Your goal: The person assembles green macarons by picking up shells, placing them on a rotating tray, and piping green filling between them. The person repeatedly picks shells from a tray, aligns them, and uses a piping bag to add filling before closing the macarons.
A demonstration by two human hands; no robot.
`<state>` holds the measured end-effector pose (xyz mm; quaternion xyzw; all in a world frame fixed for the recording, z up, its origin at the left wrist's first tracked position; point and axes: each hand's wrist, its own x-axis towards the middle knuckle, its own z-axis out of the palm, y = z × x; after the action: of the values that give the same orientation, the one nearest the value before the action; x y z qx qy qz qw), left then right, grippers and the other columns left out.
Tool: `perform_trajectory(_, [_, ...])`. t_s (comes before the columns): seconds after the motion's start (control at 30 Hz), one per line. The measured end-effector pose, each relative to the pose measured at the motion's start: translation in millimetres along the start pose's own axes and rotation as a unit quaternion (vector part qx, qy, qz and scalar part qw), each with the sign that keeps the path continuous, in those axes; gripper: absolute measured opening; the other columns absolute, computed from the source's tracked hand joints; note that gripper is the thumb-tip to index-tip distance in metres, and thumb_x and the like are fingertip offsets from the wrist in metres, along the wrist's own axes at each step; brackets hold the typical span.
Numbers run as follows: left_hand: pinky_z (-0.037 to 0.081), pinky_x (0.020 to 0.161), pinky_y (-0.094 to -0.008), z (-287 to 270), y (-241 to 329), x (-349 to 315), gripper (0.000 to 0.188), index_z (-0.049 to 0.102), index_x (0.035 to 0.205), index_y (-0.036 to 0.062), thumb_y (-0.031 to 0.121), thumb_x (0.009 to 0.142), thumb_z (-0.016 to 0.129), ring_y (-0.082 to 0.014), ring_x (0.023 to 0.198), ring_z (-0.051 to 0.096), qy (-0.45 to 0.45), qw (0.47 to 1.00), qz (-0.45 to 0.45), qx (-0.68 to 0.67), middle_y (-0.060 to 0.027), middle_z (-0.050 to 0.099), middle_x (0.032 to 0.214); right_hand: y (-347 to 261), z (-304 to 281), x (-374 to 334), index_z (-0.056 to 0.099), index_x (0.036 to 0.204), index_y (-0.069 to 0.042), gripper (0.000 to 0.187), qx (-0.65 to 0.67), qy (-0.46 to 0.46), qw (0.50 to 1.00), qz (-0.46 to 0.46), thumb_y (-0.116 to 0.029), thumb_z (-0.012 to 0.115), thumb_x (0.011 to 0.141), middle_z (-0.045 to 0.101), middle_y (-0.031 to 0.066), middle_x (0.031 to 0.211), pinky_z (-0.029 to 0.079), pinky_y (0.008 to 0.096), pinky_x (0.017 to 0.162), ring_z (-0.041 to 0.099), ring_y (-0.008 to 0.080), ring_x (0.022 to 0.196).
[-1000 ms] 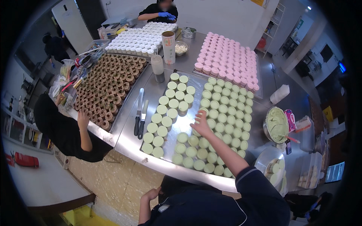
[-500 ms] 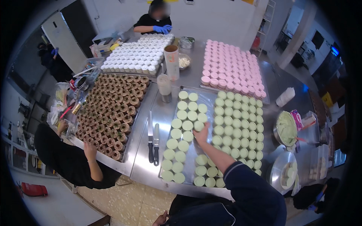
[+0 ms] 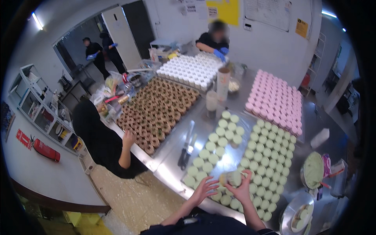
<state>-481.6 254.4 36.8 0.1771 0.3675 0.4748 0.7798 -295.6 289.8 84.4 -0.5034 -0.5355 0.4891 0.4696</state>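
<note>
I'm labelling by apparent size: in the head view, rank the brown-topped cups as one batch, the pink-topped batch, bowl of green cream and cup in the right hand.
1. Brown-topped batch
2. Pink-topped batch
3. Bowl of green cream
4. Cup in the right hand

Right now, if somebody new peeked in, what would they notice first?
Probably the small round pink-topped cups at the far right of the shiny metal table, and the small round brown-topped cups on its left. Nearest, the right hand holds a round green-topped cup over rows of matching cups, with the open left hand beside it. A bright red fire extinguisher stands out at far left.
</note>
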Motion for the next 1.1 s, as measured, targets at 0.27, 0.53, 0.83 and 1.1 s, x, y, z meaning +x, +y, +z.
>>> perform_trajectory(0.27, [0.044,0.086,-0.0409,53,-38,-29,0.044,0.049,0.116,0.0084,0.042,0.091,0.034,-0.0230,0.104,0.053,0.033,0.978,-0.055,-0.200,-0.0081,0.055,0.110,-39,-9,-53,0.032,0.119,-0.002,0.078,-0.191,-0.205,0.956,-0.085,-0.018,0.081,0.060,0.042,0.0141,0.118,0.037,0.0385,0.095,0.041,0.0273,0.116])
perform_trajectory(0.53, [0.043,0.075,-0.0385,-16,-25,-76,0.037,0.053,0.105,0.0122,0.041,0.087,0.038,-0.0226,0.092,0.054,0.204,0.927,0.082,-0.303,-0.0067,0.058,0.100,-13,45,29,0.041,0.116,-0.002,0.049,-0.002,-0.342,0.932,0.123,-0.011,0.067,0.076,0.043,0.0124,0.120,0.041,0.0360,0.092,0.047,0.0229,0.111])
perform_trajectory(0.83, [0.040,0.066,-0.0328,-116,-26,-126,0.038,0.055,0.104,0.0112,0.042,0.084,0.046,-0.0220,0.084,0.054,0.301,0.847,0.232,-0.371,-0.0068,0.059,0.097,153,264,186,0.043,0.109,0.011,0.048,-0.482,-0.288,0.818,0.122,-0.012,0.059,0.071,0.056,0.0221,0.104,0.048,0.0362,0.077,0.058,0.0299,0.096])
perform_trajectory(1.1, [0.043,0.071,-0.0333,-148,-12,-147,0.034,0.053,0.107,0.0024,0.029,0.086,0.052,-0.0226,0.088,0.054,0.243,0.852,0.291,-0.360,-0.0111,0.058,0.100,227,319,193,0.039,0.105,-0.014,0.018,-0.412,0.099,0.852,0.309,-0.018,0.043,0.088,0.054,0.0234,0.095,0.050,0.0452,0.067,0.058,0.0395,0.085])
